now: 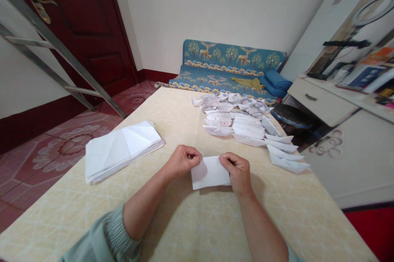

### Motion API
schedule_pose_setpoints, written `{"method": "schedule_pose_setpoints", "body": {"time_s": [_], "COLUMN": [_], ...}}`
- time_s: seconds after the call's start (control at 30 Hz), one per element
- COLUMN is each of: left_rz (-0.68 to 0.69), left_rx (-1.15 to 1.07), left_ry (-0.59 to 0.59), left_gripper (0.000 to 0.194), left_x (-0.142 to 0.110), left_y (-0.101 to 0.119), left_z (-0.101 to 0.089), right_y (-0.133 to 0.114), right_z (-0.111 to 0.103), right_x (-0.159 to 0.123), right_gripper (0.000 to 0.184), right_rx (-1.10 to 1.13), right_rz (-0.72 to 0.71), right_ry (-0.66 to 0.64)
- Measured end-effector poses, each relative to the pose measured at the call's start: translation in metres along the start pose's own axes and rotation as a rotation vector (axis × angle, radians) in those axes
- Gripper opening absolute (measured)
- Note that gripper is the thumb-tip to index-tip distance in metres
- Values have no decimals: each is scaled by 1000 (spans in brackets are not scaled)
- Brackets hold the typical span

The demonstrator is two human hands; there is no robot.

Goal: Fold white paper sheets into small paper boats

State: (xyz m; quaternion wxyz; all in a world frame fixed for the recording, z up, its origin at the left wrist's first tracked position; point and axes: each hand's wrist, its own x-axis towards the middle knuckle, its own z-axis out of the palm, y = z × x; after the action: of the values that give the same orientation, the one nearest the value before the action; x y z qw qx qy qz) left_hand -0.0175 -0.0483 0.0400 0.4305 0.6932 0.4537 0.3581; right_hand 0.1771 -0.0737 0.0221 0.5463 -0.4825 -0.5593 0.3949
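Between my two hands is a folded sheet of white paper (pixel 210 173), a small rectangle held just above the tabletop. My left hand (pixel 182 161) pinches its upper left corner between thumb and fingers. At the upper right corner, my right hand (pixel 238 171) grips the paper with the thumb on top. To the left lies a stack of white paper sheets (pixel 123 149), the uppermost marked with creases. Many folded paper boats (pixel 249 128) sit in rows and a heap on the right and far part of the table.
The table (pixel 197 225) has a pale yellow patterned cover. Behind it stands a blue sofa (pixel 227 65) with a deer pattern. A metal ladder (pixel 67 60) leans at the left by a dark red door (pixel 83 15). A black stool (pixel 291 116) and a white desk (pixel 323 102) are at the right.
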Motion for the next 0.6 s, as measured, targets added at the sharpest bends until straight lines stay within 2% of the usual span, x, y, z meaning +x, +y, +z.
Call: {"method": "schedule_pose_setpoints", "body": {"time_s": [0.13,0.23,0.43,0.6], "left_rz": [-21,-28,29,19], "left_rx": [21,11,39,66], "left_ry": [9,-28,-83,-16], "left_gripper": [21,24,34,40], "left_x": [1,1,0,1], "left_y": [-7,-11,-10,-17], "left_z": [-4,-7,-6,-2], "right_y": [5,7,5,3], "right_z": [-4,-5,-2,1], "right_x": [2,3,3,5], "right_gripper": [22,22,25,26], "right_rx": [77,151,296,402], "right_rz": [38,94,214,306], "right_ry": [73,104,154,135]}}
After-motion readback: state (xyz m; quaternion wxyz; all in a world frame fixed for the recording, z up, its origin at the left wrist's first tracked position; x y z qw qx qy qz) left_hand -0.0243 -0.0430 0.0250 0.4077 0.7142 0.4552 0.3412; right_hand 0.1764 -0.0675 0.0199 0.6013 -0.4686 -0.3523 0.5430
